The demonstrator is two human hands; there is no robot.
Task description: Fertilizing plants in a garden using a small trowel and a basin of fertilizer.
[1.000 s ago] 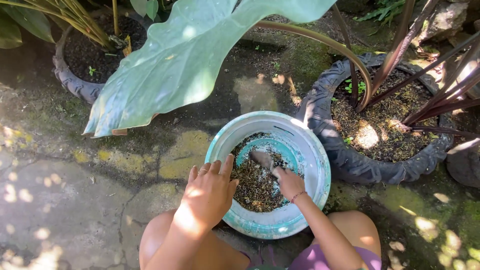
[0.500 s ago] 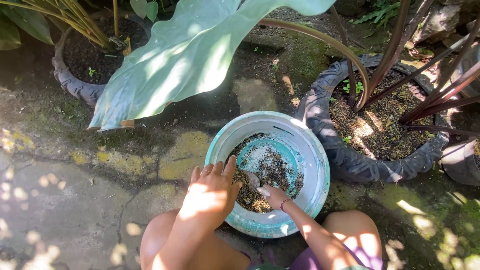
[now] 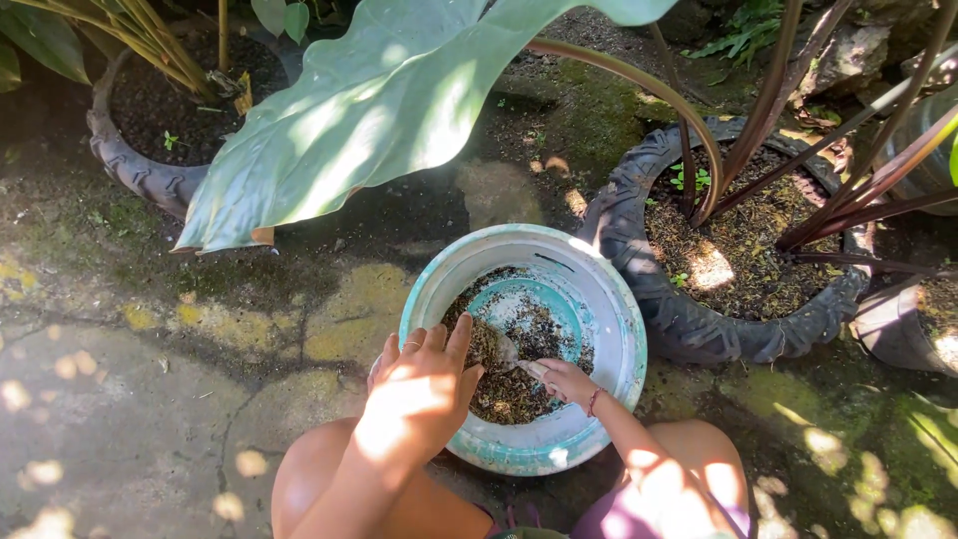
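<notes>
Fingers [image 3: 552, 374] around trowel [image 3: 504, 351] handle

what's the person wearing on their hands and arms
Both arms are bare, with no sleeves or gloves. The left hand has a thin ring on one finger. The right hand has a thin reddish band around the wrist.
</notes>
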